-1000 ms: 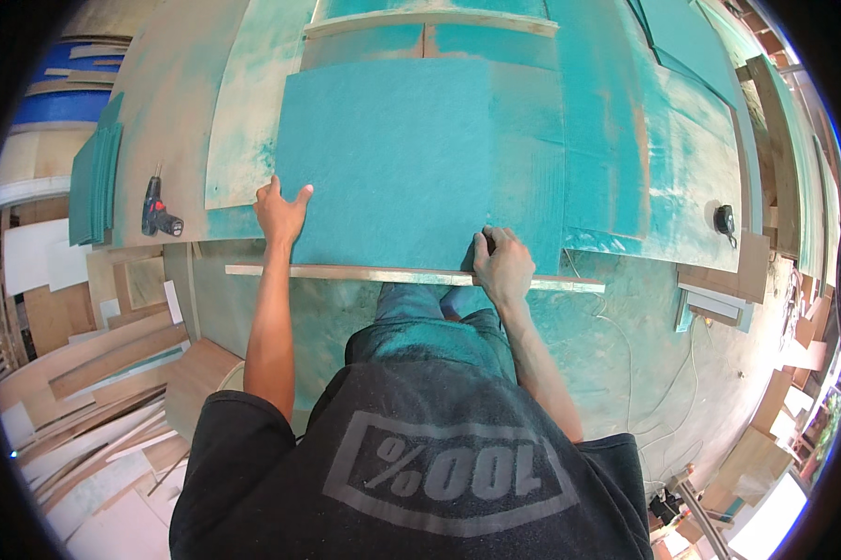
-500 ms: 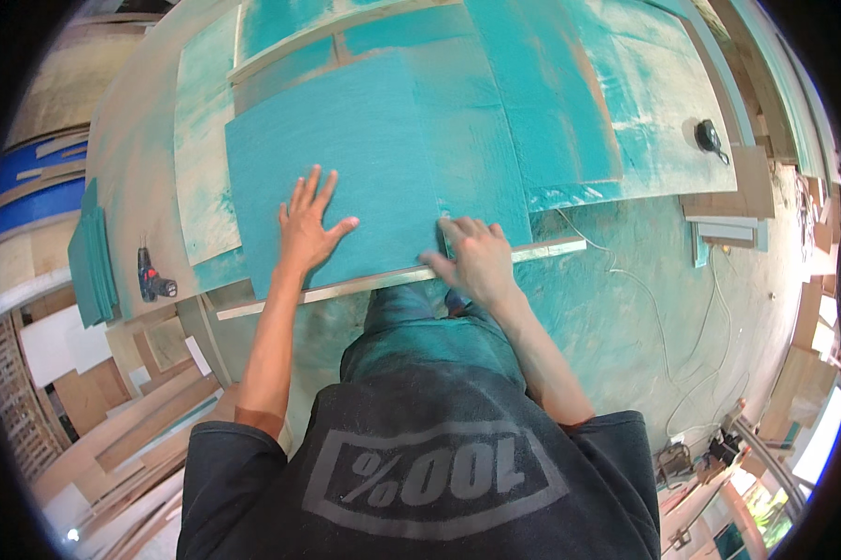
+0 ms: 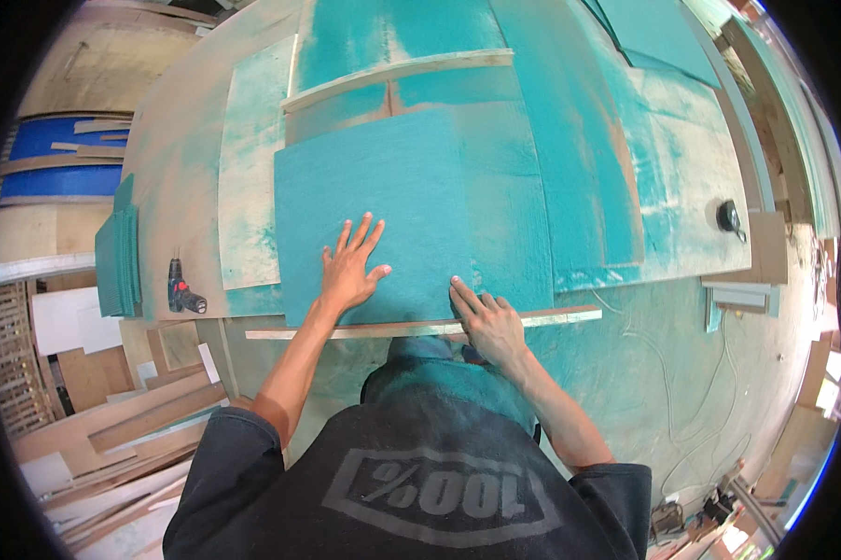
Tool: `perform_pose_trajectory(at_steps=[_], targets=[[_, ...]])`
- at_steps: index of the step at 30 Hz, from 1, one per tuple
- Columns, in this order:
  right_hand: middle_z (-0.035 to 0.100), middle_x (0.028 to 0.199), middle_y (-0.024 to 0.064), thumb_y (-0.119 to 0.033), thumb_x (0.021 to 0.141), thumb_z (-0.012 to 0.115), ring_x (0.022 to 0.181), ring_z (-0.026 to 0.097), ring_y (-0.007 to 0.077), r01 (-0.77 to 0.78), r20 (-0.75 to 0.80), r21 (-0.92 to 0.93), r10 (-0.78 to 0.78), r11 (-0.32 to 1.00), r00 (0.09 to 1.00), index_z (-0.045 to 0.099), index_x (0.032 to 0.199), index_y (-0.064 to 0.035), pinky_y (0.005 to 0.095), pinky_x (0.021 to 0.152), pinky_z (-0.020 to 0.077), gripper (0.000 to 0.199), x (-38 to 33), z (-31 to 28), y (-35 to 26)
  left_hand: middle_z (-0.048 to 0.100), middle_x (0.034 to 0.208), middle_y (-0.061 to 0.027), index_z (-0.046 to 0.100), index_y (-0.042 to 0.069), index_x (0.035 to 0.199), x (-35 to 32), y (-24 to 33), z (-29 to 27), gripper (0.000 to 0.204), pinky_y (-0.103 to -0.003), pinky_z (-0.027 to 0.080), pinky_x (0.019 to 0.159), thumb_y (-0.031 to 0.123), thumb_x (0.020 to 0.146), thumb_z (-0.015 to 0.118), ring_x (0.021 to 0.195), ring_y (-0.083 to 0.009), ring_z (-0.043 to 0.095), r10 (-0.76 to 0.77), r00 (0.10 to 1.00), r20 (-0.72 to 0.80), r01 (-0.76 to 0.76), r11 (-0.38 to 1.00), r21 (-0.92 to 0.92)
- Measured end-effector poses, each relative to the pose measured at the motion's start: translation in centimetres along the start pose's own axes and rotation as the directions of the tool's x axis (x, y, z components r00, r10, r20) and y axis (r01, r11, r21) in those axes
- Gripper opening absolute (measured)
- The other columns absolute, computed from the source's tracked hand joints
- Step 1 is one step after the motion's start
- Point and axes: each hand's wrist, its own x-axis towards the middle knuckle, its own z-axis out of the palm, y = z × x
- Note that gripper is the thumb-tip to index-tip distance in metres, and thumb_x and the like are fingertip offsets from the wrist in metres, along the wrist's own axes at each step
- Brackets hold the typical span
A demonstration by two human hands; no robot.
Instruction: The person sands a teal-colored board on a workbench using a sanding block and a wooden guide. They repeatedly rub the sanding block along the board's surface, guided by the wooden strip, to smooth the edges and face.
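A flat teal panel lies on the teal-stained work table. My left hand rests palm down on its lower middle, fingers spread wide. At the panel's lower right corner is my right hand, its index finger stretched onto the surface and the other fingers slightly bent and apart. Its palm is over a long pale wooden strip running along the near edge of the table. The right thumb is hidden, and neither hand appears to grasp anything.
A second wooden strip lies beyond the panel. At left are a drill and a stack of teal boards. A black tape measure sits at right; more teal panels lie far right. A cable trails on the floor.
My right hand has shifted left and nearer along the panel's edge, and its index finger now points out. The left hand stays on the panel. The whole view has shifted.
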Motion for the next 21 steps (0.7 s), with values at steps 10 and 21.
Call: perform_pose_trajectory(at_steps=[10,21], targets=[[0.056,0.157,-0.0009,-0.062,0.078,0.08,0.093,0.071,0.0201,-0.028,-0.044,0.045,0.03,0.999,0.999,0.064,0.141,-0.0076,0.034,0.073,0.0572,0.085,7.9,-1.1,4.3,0.017,0.178,0.0082,0.025,0.028,0.169,8.1,-1.4,-3.5,0.091,-0.072,0.032,0.118,0.045,0.095,0.074,0.162,-0.0311,0.021,-0.022,0.999,-0.023,0.022,0.999,0.026],[0.063,0.149,-0.0016,-0.071,0.077,0.077,0.093,0.074,0.0223,-0.072,-0.1,0.045,0.076,0.996,0.992,0.071,0.133,-0.0085,0.0371,0.081,0.0611,0.084,19.0,-2.2,10.2,0.014,0.178,0.0102,0.022,0.031,0.169,19.9,-3.8,-8.3,0.086,-0.075,0.029,0.12,0.043,0.099,0.069,0.162,-0.0303,0.019,-0.023,1.0,-0.02,0.023,0.999,0.035]])
